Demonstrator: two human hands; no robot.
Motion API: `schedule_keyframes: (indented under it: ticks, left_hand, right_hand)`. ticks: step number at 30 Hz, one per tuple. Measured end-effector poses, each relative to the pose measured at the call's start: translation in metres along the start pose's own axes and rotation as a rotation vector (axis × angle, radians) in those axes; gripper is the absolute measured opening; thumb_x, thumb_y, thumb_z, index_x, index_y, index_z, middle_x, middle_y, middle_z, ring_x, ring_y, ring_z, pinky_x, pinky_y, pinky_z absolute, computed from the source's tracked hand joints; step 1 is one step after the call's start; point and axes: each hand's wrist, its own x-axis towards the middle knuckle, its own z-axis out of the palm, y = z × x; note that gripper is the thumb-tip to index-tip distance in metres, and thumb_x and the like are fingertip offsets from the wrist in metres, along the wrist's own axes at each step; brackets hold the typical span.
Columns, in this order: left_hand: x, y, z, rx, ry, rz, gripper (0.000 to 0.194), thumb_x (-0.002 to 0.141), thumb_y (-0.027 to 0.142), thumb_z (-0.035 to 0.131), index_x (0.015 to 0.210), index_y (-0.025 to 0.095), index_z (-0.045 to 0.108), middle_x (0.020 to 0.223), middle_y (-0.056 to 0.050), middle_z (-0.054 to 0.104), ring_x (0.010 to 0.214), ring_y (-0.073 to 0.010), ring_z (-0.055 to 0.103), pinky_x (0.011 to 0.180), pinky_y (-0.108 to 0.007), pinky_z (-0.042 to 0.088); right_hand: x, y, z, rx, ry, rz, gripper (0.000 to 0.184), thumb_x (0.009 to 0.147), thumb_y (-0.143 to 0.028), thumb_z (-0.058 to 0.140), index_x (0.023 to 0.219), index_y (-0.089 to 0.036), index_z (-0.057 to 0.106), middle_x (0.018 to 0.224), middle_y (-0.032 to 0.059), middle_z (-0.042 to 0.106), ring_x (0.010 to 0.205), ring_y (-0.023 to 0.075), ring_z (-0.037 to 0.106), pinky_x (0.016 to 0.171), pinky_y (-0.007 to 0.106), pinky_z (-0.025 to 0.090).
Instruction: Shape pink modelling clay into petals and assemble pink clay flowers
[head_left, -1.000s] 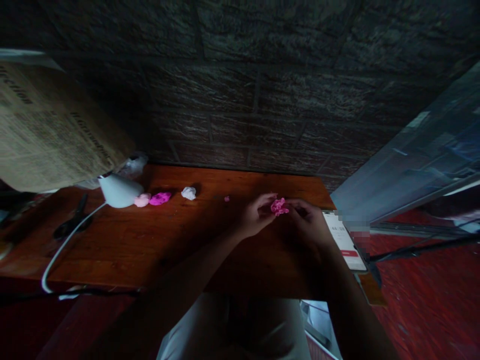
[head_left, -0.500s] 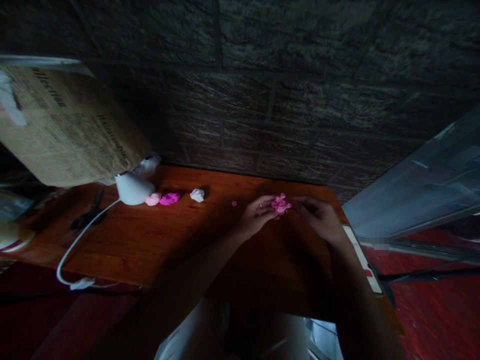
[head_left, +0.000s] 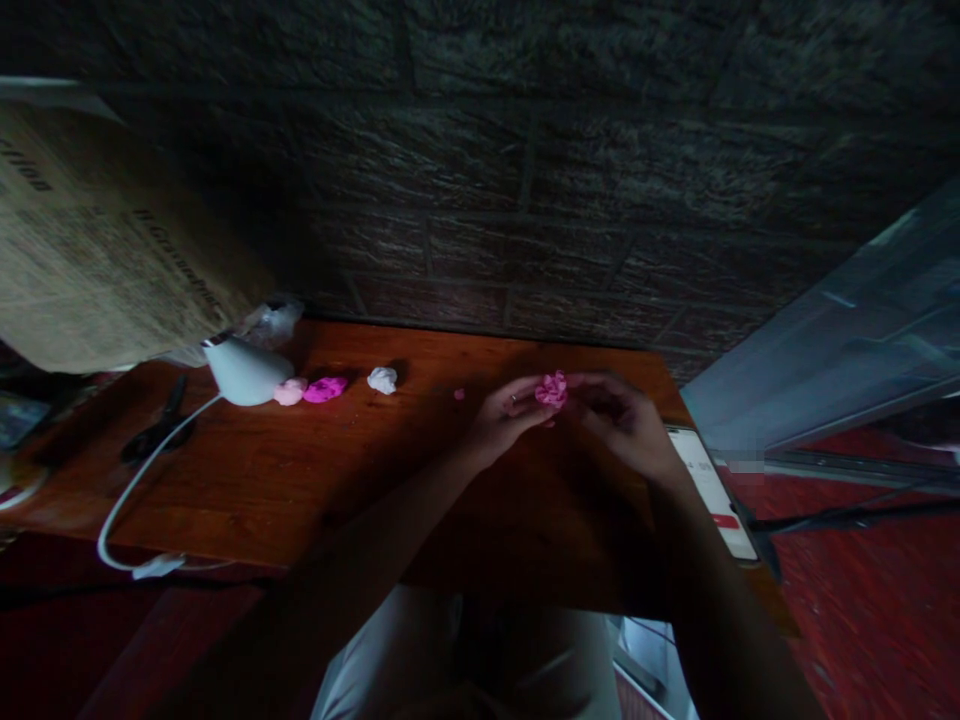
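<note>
A small ruffled pink flower (head_left: 552, 390) is held above the wooden table between my two hands; whether it is paper or clay I cannot tell. My left hand (head_left: 511, 415), with a ring on one finger, is closed around the flower's left side. At its right edge, the curled fingers of my right hand (head_left: 619, 415) touch the petals, their tips partly hidden in shadow. Left of my left hand lies a tiny pink scrap (head_left: 459, 394). Farther left are a white crumpled lump (head_left: 382, 380), a magenta lump (head_left: 325, 390) and a pale pink lump (head_left: 290, 391).
A white cone-shaped lamp base (head_left: 247, 370) with a cable stands on the wooden table (head_left: 247, 490), under a newsprint-patterned shade (head_left: 112, 240). Dark scissors (head_left: 159, 430) lie left of it. A phone (head_left: 712, 490) rests at the right edge. A brick wall (head_left: 465, 200) rises behind.
My right fingers have moved closer against the flower, and its ruffles look rounder and more gathered. The camera view has shifted slightly, so the lamp sits farther left.
</note>
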Motion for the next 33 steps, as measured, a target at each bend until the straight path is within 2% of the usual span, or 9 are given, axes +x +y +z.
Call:
schedule_keyframes:
  ticks: [6,11,17,22,26,33]
  left_hand:
    - [-0.0020,0.0019,0.0021,0.054,0.014,0.003,0.052,0.076,0.032,0.085,0.123,0.017,0.068,0.132,-0.015,0.068,0.113,-0.0267,0.069,0.085,-0.034,0.059]
    - [-0.0020,0.0018,0.0023,0.048,0.012,0.006,0.051,0.076,0.031,0.084,0.123,0.017,0.068,0.136,-0.015,0.066,0.113,-0.0271,0.069,0.085,-0.034,0.058]
    - [-0.0012,0.0012,0.0018,0.015,0.030,0.015,0.052,0.076,0.029,0.084,0.124,0.017,0.067,0.136,-0.016,0.066,0.109,-0.0248,0.071,0.083,-0.031,0.058]
    - [-0.0004,-0.0007,0.0008,0.037,0.032,0.024,0.051,0.076,0.030,0.084,0.122,0.016,0.068,0.132,-0.016,0.069,0.110,-0.0260,0.071,0.085,-0.034,0.058]
    - [0.0012,-0.0006,0.0013,-0.017,0.029,0.039,0.050,0.075,0.032,0.085,0.120,0.016,0.069,0.123,-0.014,0.073,0.102,-0.0235,0.074,0.085,-0.034,0.058]
    - [0.0016,0.0017,0.0015,-0.104,0.028,-0.017,0.052,0.075,0.032,0.085,0.122,0.017,0.070,0.117,-0.012,0.074,0.096,-0.0209,0.073,0.082,-0.031,0.058]
  right_hand:
    - [-0.0008,0.0013,0.0068,-0.082,0.084,-0.043,0.023,0.091,-0.041,0.069,0.105,-0.023,0.075,0.108,0.0081,0.076,0.093,0.0225,0.072,0.082,0.036,0.058]
    - [-0.0005,0.0014,0.0047,-0.074,0.117,-0.012,0.017,0.090,-0.038,0.069,0.095,-0.022,0.075,0.094,0.0056,0.078,0.084,0.0204,0.073,0.075,0.033,0.058]
    - [-0.0011,0.0007,0.0043,-0.078,0.157,0.007,0.022,0.088,-0.038,0.071,0.101,-0.021,0.075,0.092,0.0058,0.079,0.075,0.0185,0.072,0.069,0.031,0.057]
    - [-0.0010,0.0002,0.0031,-0.103,0.135,-0.002,0.022,0.089,-0.038,0.069,0.101,-0.021,0.077,0.095,0.0063,0.079,0.079,0.0196,0.073,0.071,0.032,0.058]
    - [-0.0014,-0.0003,0.0017,-0.096,0.137,-0.007,0.024,0.088,-0.038,0.070,0.104,-0.022,0.077,0.098,0.0067,0.079,0.082,0.0208,0.073,0.073,0.033,0.058]
    - [-0.0020,0.0011,0.0032,-0.052,0.083,-0.016,0.024,0.090,-0.037,0.070,0.108,-0.022,0.076,0.102,0.0069,0.078,0.085,0.0205,0.073,0.077,0.034,0.058]
